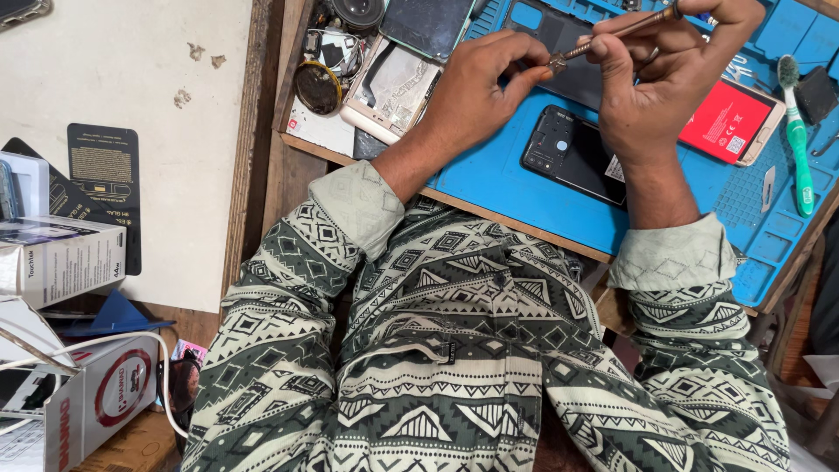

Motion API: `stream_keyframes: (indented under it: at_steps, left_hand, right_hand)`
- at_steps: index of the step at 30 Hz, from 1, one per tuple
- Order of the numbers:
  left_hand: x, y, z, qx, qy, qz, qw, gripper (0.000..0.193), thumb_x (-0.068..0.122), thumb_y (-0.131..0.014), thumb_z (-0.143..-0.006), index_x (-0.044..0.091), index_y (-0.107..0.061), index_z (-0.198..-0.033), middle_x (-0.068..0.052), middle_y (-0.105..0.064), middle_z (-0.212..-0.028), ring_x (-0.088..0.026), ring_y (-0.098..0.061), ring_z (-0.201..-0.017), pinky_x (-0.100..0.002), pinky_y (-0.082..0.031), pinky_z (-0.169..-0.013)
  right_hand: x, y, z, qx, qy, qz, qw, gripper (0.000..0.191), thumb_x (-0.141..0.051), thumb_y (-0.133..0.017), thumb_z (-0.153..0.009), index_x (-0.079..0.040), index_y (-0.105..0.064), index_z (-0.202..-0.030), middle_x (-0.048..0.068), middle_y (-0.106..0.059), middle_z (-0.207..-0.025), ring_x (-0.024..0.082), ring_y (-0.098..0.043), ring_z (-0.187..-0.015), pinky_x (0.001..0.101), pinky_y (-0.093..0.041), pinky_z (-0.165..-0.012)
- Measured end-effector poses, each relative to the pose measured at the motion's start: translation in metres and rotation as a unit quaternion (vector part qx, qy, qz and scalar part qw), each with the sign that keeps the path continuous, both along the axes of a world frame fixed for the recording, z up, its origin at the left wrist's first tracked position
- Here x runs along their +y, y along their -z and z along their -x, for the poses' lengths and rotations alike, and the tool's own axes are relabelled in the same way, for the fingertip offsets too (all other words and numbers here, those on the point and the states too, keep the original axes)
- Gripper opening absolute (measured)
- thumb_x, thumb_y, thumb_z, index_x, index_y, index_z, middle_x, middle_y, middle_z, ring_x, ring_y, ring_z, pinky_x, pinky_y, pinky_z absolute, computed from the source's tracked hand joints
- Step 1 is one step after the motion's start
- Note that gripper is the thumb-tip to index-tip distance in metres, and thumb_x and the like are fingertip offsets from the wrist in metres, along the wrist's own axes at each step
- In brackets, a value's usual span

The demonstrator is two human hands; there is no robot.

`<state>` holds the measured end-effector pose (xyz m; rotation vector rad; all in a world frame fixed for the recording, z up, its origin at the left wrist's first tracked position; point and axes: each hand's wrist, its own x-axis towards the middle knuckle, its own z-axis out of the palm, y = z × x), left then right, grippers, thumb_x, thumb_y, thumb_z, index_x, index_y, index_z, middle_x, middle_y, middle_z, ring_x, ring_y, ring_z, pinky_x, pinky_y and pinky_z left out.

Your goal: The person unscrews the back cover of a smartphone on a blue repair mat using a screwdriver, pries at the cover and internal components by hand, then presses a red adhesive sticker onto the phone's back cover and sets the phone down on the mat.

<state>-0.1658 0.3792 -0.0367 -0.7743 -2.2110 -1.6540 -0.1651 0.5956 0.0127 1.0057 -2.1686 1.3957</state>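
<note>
My right hand point(669, 74) grips a thin bronze-coloured screwdriver point(616, 31) by its shaft. My left hand point(485, 83) pinches the screwdriver's tip end between thumb and forefinger. Both hands hover over a blue work mat point(489, 179). A dark phone body point(559, 31) lies right under them. A black phone back cover point(572, 153) rests on the mat just below the hands, between my wrists.
An opened phone with a red battery point(730, 118) and a green toothbrush point(797, 131) lie on the mat's right. A gold phone frame point(393, 87) and round parts point(316, 86) sit left of it. Boxes point(61, 258) stand at the far left.
</note>
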Motion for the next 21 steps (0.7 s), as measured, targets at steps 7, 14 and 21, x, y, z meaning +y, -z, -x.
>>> stream_keyframes:
  at_steps: [7, 14, 21]
  left_hand:
    - [0.013, -0.005, 0.017, -0.026, -0.008, -0.021, 0.999, 0.013, 0.015, -0.078, -0.096, 0.005, -0.075, -0.104, -0.005, -0.075, -0.092, -0.015, -0.073, -0.076, -0.030, -0.056, -0.063]
    - [-0.002, -0.006, 0.024, -0.065, 0.008, -0.050, 0.997, 0.013, 0.016, -0.078, -0.095, 0.005, -0.077, -0.103, -0.005, -0.077, -0.093, -0.013, -0.076, -0.078, -0.027, -0.060, -0.067]
    - [-0.033, 0.013, -0.026, -0.043, 0.019, -0.015, 0.999, 0.049, 0.013, -0.080, -0.092, 0.010, -0.059, -0.137, -0.004, -0.075, -0.110, -0.010, -0.076, -0.081, -0.028, -0.061, -0.070]
  right_hand:
    - [0.012, -0.002, 0.014, -0.003, -0.003, 0.002, 1.000, 0.046, 0.007, -0.060, -0.121, -0.011, -0.020, -0.136, 0.024, -0.068, -0.115, 0.028, -0.075, -0.104, 0.0303, -0.066, -0.090]
    - [-0.006, -0.002, 0.019, 0.007, -0.002, 0.011, 1.000, 0.049, 0.006, -0.065, -0.123, -0.012, -0.021, -0.136, 0.023, -0.068, -0.114, 0.028, -0.075, -0.103, 0.0304, -0.067, -0.089]
    - [-0.031, -0.009, -0.037, 0.039, -0.003, -0.014, 0.999, 0.049, 0.008, -0.063, -0.123, -0.014, -0.022, -0.138, 0.022, -0.068, -0.112, 0.027, -0.076, -0.102, 0.0330, -0.068, -0.090]
